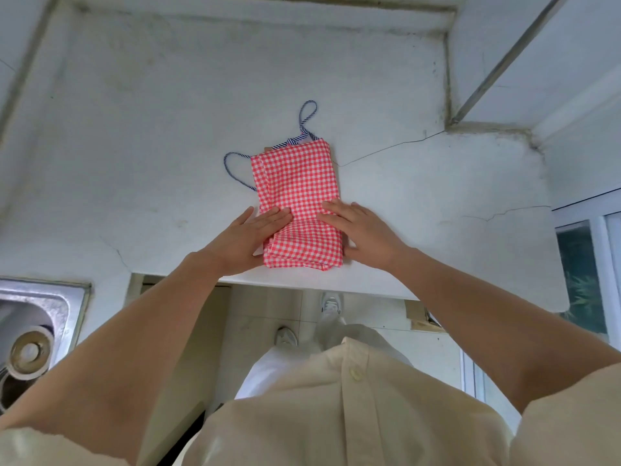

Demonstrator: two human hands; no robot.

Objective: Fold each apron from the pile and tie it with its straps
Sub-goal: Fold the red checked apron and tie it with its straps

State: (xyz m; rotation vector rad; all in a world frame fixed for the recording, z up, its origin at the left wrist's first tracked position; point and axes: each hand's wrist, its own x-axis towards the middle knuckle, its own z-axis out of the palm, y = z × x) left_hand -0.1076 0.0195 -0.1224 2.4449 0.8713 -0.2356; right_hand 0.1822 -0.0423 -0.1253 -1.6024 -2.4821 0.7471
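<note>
A red-and-white checked apron [297, 183] lies folded into a narrow rectangle on the white counter [168, 146], near its front edge. Two blue-and-white striped straps stick out of it: one loop [235, 168] to the left and another loop [307, 116] beyond the far end. My left hand [250, 235] rests flat on the apron's near left side, fingers straight. Flat on the near right side lies my right hand [361, 230], its fingertips on the cloth. The thumbs sit at the fold's edges, partly hidden.
A steel sink [30, 334] with a drain sits at the lower left. The counter has cracks on its right part and a raised ledge at the back right. A window [584, 277] is at the right. The floor and my shoes show below the counter edge.
</note>
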